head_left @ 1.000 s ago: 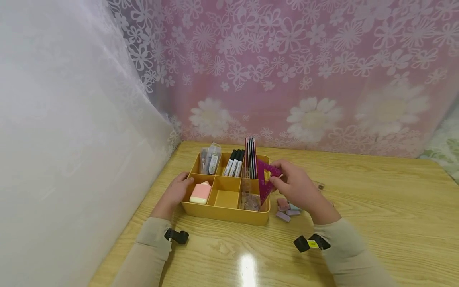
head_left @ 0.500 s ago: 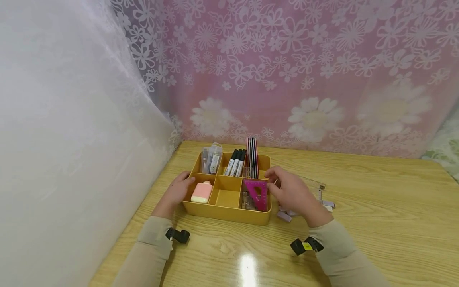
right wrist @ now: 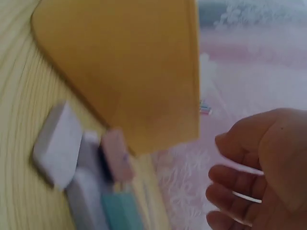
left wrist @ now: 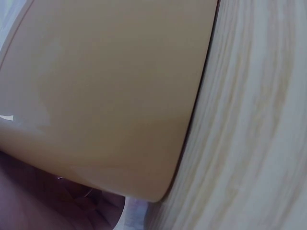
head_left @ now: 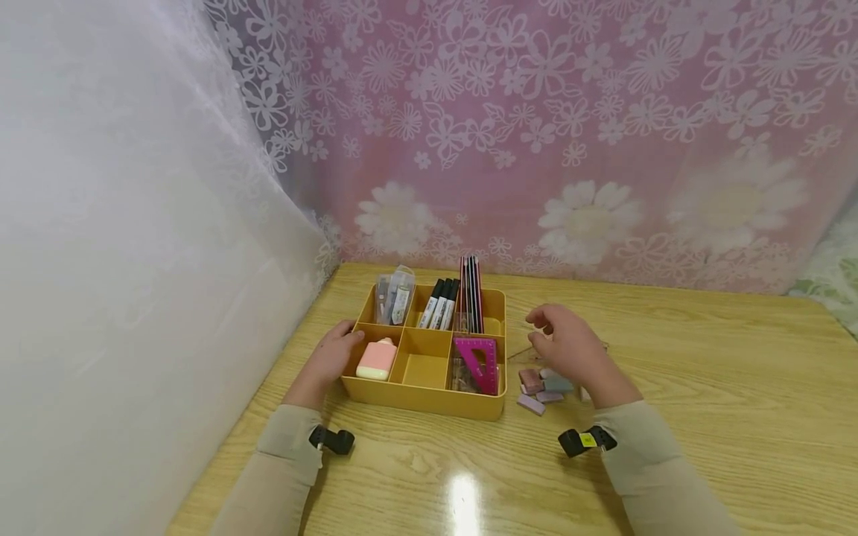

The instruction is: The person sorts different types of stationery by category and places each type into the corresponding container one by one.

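Note:
A yellow divided organizer box [head_left: 422, 400] stands on the table. My left hand [head_left: 327, 361] grips its left wall, thumb at the rim; in the left wrist view the fingers [left wrist: 103, 208] curl behind the box's side. To the right of the box, my right hand [head_left: 568, 348] hovers above the table with loosely bent fingers and nothing in them. A magenta set square [head_left: 472, 345] leans in the front right compartment, over clear plastic items. A pink and cream bottle [head_left: 377, 359] lies in the front left compartment.
Below my right hand lie several eraser-like blocks [head_left: 532, 404], also pink and teal [right wrist: 122, 211]. In the back compartments stand black-capped markers [head_left: 440, 307], a clear plastic case [head_left: 402, 294] and thin upright dark-and-pink sheets [head_left: 472, 298]. A floral curtain [head_left: 496, 186] hangs behind the table.
My right hand lowered the magenta set square into the front right compartment, let go and drew back to the right. My left hand stayed on the box.

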`<action>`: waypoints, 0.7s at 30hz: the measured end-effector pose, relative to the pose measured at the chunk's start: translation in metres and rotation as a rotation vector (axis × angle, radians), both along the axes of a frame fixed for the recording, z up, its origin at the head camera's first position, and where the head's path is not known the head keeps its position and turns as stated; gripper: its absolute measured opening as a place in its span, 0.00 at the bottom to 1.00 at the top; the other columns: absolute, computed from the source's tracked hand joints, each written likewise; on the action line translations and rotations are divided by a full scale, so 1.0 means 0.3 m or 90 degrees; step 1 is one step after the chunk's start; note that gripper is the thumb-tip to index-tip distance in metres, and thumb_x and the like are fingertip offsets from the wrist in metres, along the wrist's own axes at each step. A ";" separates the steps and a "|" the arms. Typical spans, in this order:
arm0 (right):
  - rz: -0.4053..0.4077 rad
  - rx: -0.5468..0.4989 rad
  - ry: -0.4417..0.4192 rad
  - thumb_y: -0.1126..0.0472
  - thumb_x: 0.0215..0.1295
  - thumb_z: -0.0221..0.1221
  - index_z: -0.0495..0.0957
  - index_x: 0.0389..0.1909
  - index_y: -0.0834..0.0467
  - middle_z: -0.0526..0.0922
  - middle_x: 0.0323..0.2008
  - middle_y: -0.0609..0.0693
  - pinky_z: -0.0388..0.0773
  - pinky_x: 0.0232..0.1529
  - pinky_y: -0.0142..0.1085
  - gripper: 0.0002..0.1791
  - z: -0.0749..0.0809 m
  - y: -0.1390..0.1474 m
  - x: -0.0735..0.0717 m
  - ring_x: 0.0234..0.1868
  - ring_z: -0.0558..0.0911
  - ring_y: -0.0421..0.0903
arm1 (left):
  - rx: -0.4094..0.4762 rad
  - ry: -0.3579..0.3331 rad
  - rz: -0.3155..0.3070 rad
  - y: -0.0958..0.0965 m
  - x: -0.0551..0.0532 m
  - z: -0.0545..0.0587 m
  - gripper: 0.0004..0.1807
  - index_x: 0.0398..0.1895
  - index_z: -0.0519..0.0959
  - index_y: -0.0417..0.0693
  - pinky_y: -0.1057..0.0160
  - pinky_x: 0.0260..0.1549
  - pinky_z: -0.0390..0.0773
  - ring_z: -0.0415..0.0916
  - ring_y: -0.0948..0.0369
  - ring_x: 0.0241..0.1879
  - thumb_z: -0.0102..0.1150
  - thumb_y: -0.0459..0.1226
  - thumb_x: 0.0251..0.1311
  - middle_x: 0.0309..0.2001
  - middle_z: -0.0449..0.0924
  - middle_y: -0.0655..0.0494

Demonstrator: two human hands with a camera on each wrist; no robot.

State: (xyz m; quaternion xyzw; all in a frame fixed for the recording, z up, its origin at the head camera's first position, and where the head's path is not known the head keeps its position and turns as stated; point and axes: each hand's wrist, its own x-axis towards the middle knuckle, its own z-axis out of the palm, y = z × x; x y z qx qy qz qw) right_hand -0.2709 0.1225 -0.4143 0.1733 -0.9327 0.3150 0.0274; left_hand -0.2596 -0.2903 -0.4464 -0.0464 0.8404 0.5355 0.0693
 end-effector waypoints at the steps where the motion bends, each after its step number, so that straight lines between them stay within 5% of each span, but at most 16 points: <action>1: -0.007 0.015 0.000 0.62 0.72 0.57 0.76 0.57 0.64 0.78 0.54 0.62 0.76 0.52 0.57 0.17 -0.006 0.010 -0.006 0.53 0.77 0.60 | 0.000 -0.001 0.001 0.000 0.000 -0.001 0.27 0.76 0.63 0.45 0.39 0.69 0.58 0.59 0.42 0.71 0.40 0.45 0.79 0.73 0.62 0.41; 7: -0.039 0.091 -0.022 0.61 0.71 0.57 0.75 0.61 0.67 0.75 0.55 0.67 0.75 0.50 0.60 0.22 -0.036 0.091 -0.032 0.53 0.76 0.65 | -0.002 -0.005 0.007 0.003 0.001 -0.002 0.27 0.75 0.64 0.45 0.39 0.69 0.59 0.61 0.43 0.70 0.40 0.46 0.78 0.72 0.63 0.42; 21: -0.016 0.178 -0.093 0.51 0.64 0.66 0.73 0.63 0.71 0.72 0.55 0.73 0.73 0.50 0.64 0.34 -0.069 0.189 -0.059 0.54 0.72 0.73 | 0.004 -0.002 0.002 0.000 -0.005 -0.004 0.27 0.75 0.63 0.45 0.39 0.70 0.56 0.58 0.43 0.72 0.40 0.46 0.79 0.73 0.62 0.42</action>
